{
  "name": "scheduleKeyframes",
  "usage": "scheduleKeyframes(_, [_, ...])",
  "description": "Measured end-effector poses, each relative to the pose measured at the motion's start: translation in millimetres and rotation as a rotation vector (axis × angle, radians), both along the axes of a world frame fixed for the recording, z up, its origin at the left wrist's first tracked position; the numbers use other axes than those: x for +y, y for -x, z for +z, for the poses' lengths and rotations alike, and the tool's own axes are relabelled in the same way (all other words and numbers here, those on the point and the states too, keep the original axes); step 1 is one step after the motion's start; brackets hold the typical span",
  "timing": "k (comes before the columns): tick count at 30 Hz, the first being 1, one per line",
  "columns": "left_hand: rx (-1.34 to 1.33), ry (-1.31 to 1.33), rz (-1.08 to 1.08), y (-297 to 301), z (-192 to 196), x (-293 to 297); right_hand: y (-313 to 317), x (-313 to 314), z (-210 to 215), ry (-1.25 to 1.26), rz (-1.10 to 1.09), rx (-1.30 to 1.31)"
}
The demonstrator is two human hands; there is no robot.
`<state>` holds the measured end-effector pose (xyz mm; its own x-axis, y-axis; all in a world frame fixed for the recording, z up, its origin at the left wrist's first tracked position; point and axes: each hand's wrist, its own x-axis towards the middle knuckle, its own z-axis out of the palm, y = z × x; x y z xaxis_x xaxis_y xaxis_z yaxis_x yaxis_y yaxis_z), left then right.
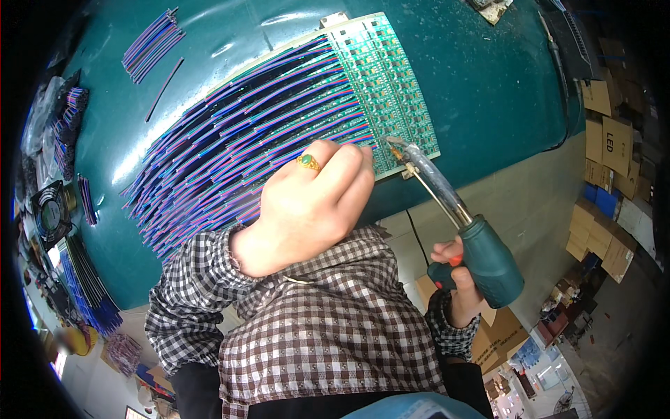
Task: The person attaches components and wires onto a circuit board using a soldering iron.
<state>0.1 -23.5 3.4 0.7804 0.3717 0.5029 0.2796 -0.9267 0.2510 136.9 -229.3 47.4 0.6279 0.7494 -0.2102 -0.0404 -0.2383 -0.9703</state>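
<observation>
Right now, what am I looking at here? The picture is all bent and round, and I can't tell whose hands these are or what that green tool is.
There is no machine here: a person wears a wide-angle camera on the head, looking down at their own hands, and that lens bends straight edges. The left hand, with a ring on one finger, rests on a row of thin blue, purple and red wires fanned across a dark green table. The wire ends meet a green circuit panel. The right hand grips a soldering iron with a teal handle, its metal tip at the panel's lower edge. Spare wire bundles lie at the far left, and cardboard boxes are stacked on the floor to the right.
</observation>
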Motion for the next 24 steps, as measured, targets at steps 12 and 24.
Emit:
scheduleKeyframes(12, [0.016, 0.105, 0.001, 1.5, 5.3, -1.2, -1.9, -5.9, -2.2, 0.002, -0.001, 0.023])
scheduleKeyframes(24, [0.029, 0.076, 0.007, 0.8, 1.8, 0.7, -1.4, -3.8, -1.7, -0.024, 0.018, 0.088])
